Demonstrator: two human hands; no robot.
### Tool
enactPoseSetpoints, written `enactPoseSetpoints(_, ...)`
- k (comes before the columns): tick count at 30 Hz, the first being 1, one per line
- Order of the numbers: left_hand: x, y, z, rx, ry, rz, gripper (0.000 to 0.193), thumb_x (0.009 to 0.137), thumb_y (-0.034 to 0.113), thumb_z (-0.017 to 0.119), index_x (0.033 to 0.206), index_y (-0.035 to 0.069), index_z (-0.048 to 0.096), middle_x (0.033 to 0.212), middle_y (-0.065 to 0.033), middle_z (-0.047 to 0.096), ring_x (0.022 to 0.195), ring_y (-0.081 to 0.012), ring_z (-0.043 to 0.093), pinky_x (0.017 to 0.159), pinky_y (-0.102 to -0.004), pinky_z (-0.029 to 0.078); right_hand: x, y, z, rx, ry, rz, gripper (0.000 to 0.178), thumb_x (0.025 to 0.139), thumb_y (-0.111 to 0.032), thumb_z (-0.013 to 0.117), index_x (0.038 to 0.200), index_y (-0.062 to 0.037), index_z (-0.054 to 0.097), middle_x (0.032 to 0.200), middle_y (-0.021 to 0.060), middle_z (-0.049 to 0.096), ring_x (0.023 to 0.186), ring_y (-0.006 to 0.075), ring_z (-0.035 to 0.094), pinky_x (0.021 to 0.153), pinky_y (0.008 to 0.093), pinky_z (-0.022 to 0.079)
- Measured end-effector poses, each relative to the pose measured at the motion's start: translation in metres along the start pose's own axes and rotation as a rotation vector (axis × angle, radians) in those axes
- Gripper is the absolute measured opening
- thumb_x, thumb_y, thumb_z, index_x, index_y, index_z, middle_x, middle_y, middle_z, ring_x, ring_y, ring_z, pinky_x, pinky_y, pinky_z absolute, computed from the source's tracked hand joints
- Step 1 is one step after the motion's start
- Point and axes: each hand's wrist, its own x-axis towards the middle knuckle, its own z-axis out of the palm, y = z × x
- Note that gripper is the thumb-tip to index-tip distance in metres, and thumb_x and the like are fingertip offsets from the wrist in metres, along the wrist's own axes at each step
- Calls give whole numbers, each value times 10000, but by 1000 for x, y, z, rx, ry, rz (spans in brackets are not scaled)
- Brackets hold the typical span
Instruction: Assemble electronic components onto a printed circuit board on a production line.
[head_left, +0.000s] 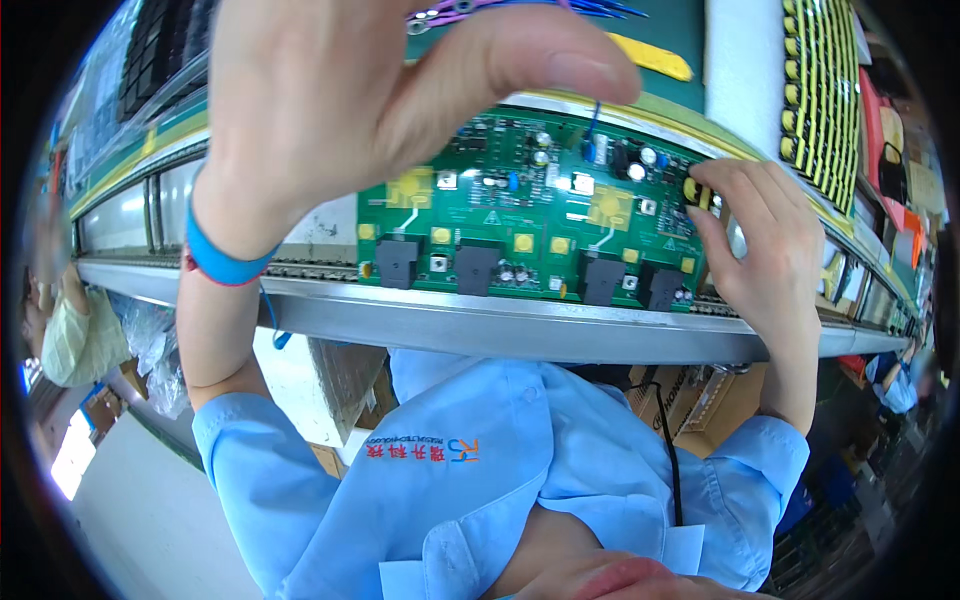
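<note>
A green circuit board (540, 215) lies on the conveyor rails in front of me, carrying dark block-shaped parts (475, 267), yellow pads and small capacitors. At its right end my right hand (765, 235) curls thumb and forefinger around a small yellow-and-black coil (697, 191) at the board's surface. Above the board's left half, close to the camera, my left hand (320, 110) reaches forward with the thumb stretched out to the right. Its other fingers run past the upper edge, out of sight. A blue part with a thin wire (590, 148) stands beneath the thumb tip.
Beyond the board are a yellow strip-like object (652, 57), blue and purple wires (470, 12) and a white foam slab (740, 75). Rows of yellow-and-black coils (825, 90) stand far right. A metal rail (500, 325) crosses before me. A blue wristband (225, 250) trails a cord.
</note>
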Motion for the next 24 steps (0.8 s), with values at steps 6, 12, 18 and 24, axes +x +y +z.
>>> enactPoseSetpoints(6,-10,-53,23,-168,244,296,262,938,250,623,1046,11,637,855,-107,639,742,-234,616,663,-318,477,0,-2,-5,10,-37,37,273,732,5,717,995,-9,645,976,120,666,887,316,627,760,376,491)
enactPoseSetpoints(12,-38,-40,-18,-2,51,-111,118,875,159,689,948,76,647,824,-54,623,662,-207,563,611,-315,420,10,0,-10,41,-113,20,267,684,-11,739,937,2,656,962,116,675,844,306,626,735,390,495)
enactPoseSetpoints(18,-36,-45,-31,378,-191,84,88,743,128,731,771,134,648,704,2,463,707,-182,483,713,-314,329,31,83,-30,-53,74,139,388,933,-166,658,1308,-78,612,1292,91,636,1141,186,603,953,314,471)
enactPoseSetpoints(24,-44,-51,-31,294,-272,-43,41,770,67,624,793,93,601,763,-45,457,768,-205,482,778,-350,305,101,264,-19,-279,221,158,389,920,-194,657,1286,-82,588,1236,117,620,1111,229,588,932,351,472)
